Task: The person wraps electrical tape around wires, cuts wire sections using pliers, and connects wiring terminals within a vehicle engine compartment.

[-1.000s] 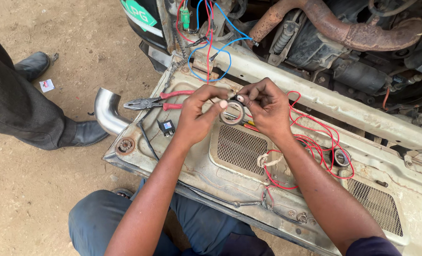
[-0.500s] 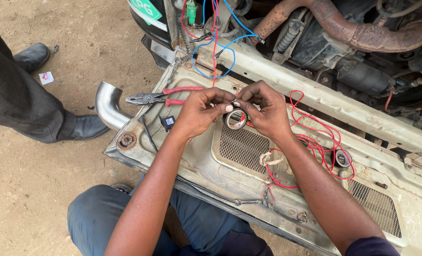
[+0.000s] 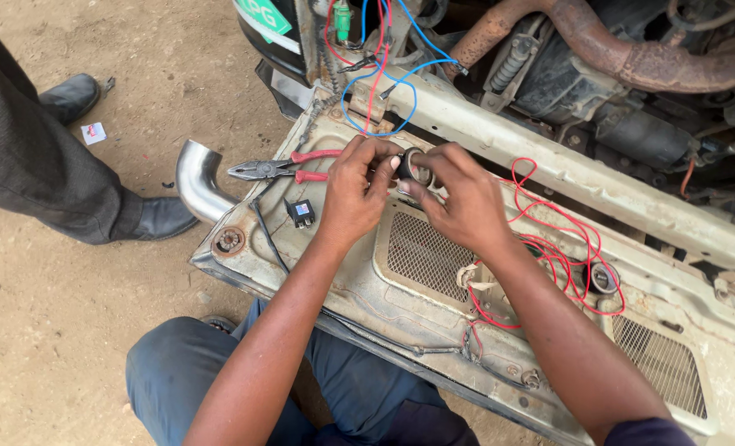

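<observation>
Both hands are together at the centre of the frame, the left hand (image 3: 355,194) and right hand (image 3: 458,198) pinching a roll of black tape (image 3: 413,165). Compared with a moment ago, the roll is turned more on edge, above the metal panel (image 3: 359,281). Red-handled pliers (image 3: 281,169) lie to the left.

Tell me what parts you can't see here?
All in the head view:
- Roll of black tape: mostly covered by the left hand and right hand.
- Pliers: handle ends hidden under the left hand.
- Person standing nearby: cut off by the left edge.
- Rusty pipe: cut off at the right edge.
</observation>
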